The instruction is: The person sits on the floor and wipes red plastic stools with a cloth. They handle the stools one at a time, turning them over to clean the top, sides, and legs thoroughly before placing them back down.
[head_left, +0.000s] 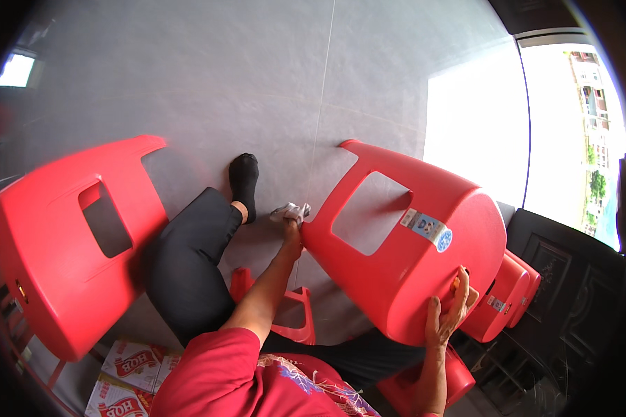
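A large red plastic stool (pixel 368 156) lies tilted on its side in front of me, with a printed sticker near its seat. My left hand (pixel 293 233) reaches to the end of its near-left leg. Bunched in that hand is a greyish-white cloth (pixel 290 210), which is against or right beside the leg. My right hand (pixel 451 316) holds the stool at its seat, with fingertips at the small hole in the seat and the thumb lying on the red surface.
Another red stool (pixel 55 229) lies tipped at the left beside my knee. More red stools (pixel 495 306) are at the right, by a dark panelled door (pixel 560 278). A small red stool piece (pixel 302 316) shows under my left arm. Printed cartons (pixel 129 368) sit at lower left on the grey floor (pixel 222 83).
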The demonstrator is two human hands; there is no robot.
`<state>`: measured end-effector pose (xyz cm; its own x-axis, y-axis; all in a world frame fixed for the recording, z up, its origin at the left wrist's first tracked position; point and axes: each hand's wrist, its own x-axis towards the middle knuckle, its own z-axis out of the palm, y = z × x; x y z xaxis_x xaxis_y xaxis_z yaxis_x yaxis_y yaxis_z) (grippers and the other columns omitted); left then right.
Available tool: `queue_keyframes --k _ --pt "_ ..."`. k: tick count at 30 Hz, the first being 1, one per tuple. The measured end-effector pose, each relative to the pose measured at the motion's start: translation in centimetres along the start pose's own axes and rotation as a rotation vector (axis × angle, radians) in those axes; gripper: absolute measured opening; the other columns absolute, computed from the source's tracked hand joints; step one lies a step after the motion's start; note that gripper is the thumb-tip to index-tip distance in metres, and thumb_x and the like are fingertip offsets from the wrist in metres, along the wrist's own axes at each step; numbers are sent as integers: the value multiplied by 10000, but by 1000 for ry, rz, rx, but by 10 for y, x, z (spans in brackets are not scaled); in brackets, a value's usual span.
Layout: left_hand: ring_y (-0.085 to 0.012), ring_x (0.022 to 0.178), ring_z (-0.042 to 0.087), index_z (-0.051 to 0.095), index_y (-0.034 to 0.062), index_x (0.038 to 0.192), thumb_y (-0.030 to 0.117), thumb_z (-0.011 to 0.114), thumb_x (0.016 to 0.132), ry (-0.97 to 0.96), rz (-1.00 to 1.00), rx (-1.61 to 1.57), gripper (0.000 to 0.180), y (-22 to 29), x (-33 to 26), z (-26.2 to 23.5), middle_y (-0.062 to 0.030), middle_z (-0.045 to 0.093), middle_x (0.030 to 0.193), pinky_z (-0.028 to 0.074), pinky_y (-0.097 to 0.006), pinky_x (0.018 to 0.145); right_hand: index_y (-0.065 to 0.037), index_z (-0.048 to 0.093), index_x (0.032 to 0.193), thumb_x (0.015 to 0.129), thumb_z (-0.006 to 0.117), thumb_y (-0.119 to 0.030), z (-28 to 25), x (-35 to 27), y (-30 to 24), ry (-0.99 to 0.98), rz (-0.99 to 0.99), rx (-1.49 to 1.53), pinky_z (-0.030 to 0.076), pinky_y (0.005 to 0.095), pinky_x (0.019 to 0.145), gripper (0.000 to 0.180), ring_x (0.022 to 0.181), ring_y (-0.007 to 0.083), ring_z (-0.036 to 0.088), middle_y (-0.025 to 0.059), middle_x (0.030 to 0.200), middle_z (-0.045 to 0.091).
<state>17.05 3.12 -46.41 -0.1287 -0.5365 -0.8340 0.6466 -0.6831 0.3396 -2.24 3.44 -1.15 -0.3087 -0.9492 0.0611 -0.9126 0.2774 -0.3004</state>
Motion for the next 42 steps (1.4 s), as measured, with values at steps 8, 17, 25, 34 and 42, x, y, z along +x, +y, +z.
queue_keyframes --k 8,17,25,34,42 --pt "-141 590 475 578 212 932 556 322 932 149 -358 -36 429 37 -43 30 36 565 744 471 -382 710 31 469 1314 761 649 -408 1 -1 4 4 12 28 312 374 881 729 908 237 412 105 902 501" --pt "-198 924 586 534 169 1142 469 292 977 -80 -37 -62 420 27 -48 60 -12 603 1087 506 -387 785 -37 487 1317 729 700 -265 -3 0 0 31 -88 -43 289 390 915 665 916 236 447 80 942 566" --pt "-183 1246 451 431 150 1359 494 280 984 -310 -160 -153 530 111 -229 162 -31 464 1366 396 -380 1016 -119 508 1301 729 717 -319 0 0 7 135 -101 -44 317 385 849 641 921 216 460 37 969 615" --pt "-321 1310 308 288 66 1436 88 519 881 -430 1367 1001 601 115 -327 214 -185 306 1407 250 -436 1096 -138 518 1279 763 685 -356 8 0 16 272 -127 21 339 397 834 584 944 237 486 42 1054 612" --pt "-206 1416 208 175 118 1492 247 558 831 -691 1107 1536 774 163 -338 254 -119 330 1486 92 -554 1113 -100 459 1355 784 649 -282 -6 -8 18 455 -29 701 396 434 954 628 1084 283 498 128 1248 515"
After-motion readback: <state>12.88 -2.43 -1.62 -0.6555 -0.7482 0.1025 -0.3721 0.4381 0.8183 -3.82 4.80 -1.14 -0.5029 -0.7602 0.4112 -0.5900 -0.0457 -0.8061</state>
